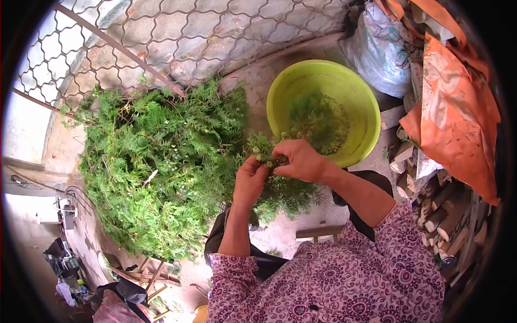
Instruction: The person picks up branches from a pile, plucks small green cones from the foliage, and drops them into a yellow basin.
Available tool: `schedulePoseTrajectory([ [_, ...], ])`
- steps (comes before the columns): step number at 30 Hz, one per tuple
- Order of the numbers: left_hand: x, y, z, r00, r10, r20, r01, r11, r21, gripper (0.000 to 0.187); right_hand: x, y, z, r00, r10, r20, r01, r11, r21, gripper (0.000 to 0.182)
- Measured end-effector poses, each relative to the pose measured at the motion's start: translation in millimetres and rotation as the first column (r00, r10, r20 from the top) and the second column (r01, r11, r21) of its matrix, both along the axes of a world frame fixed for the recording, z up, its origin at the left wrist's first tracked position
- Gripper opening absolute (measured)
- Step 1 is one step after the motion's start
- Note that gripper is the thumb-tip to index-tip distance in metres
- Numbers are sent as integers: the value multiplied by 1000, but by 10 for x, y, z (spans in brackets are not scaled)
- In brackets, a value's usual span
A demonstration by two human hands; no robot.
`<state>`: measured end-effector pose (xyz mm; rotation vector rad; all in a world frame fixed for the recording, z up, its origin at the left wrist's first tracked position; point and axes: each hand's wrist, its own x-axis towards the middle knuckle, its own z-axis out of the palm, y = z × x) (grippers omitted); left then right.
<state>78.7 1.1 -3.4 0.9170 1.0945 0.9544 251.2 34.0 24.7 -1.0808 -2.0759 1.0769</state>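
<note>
My left hand [249, 180] is closed on a leafy green sprig [260, 145] with small pale round cones or berries on it. Against the same sprig, my right hand [299, 159] has its thumb and fingers pinched together; whatever sits between them is too small to make out. Both hands are close together at the near left rim of a yellow-green basin [366, 116]. Inside the basin lie small round pieces [335, 141] and some green bits. A large heap of green branches [156, 161] spreads to the left of my hands, partly under them.
A wavy metal mesh [215, 29] runs along the back. Behind the basin on the right stand a white sack [385, 54] and an orange sheet [452, 118] over stacked firewood [447, 210]. Wooden frame pieces [153, 277] and assorted items [67, 269] lie at lower left.
</note>
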Motion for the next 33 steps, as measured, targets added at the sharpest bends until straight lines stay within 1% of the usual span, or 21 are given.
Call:
schedulePoseTrajectory([
  [1,5,1,9,1000,-15,-22,15,1000,9,16,-10,-3,-43,1000,-1,0,1,1000,-1,20],
  [3,14,-5,25,999,-31,-44,32,999,15,16,-30,-12,-114,998,-40,41,33,985,167,21],
  [5,18,-12,35,998,-59,-9,59,998,-16,17,-44,-22,-121,998,-45,46,36,984,174,20],
  [7,14,-8,22,998,-55,-8,55,998,-8,18,-47,-29,-87,998,-47,51,37,982,184,20],
  [9,24,-6,46,999,-49,-8,49,999,-1,18,-28,-44,32,999,-20,29,21,1000,-22,13],
  [10,39,-11,83,998,-55,3,55,998,-8,18,-12,-36,66,999,-19,30,20,1000,-22,13],
  [11,47,-14,106,998,-60,14,60,998,-15,17,17,-14,94,999,11,-50,-20,980,-196,11],
  [12,40,-18,99,998,-59,15,59,998,-14,17,42,8,110,991,27,-133,-73,931,-358,11],
  [13,25,-25,88,997,-73,-32,74,997,2,17,56,25,116,991,29,-132,-75,931,-358,11],
  [14,13,-31,82,993,-86,-79,88,996,18,16,68,42,121,985,40,-169,-116,873,-473,12],
  [15,14,-37,88,994,-83,-78,84,996,18,16,76,53,127,977,46,-207,-160,800,-578,13],
  [16,24,-39,100,995,-92,-48,93,995,30,15,83,58,144,977,50,-206,-163,799,-578,13],
  [18,20,-42,80,995,-97,-19,98,994,42,15,94,69,178,979,46,-197,-174,684,-709,13],
  [19,8,-41,30,995,-102,-21,103,993,56,15,102,79,168,979,49,-196,-176,684,-708,13],
  [21,-12,-41,13,994,-106,-24,108,992,70,14,109,98,138,965,74,-252,-239,647,-724,13],
  [24,-26,-57,71,995,-81,-60,84,995,52,15,74,76,136,968,30,-249,-202,677,-707,15],
  [26,-16,-62,110,996,-78,-51,83,991,105,15,70,69,151,968,34,-250,-205,683,-701,17],
  [28,-14,-60,100,997,-68,-44,72,991,112,15,64,63,173,967,38,-251,-207,689,-695,19],
  [30,-23,-57,92,998,-59,-37,63,991,118,15,48,57,191,977,50,-205,-176,726,-665,22],
  [31,-36,-52,93,995,-82,-50,87,992,92,14,35,58,176,977,47,-206,-175,725,-666,22],
  [33,-27,-43,78,992,-109,-62,113,991,65,14,3,68,120,992,-4,-130,-90,704,-704,25],
])
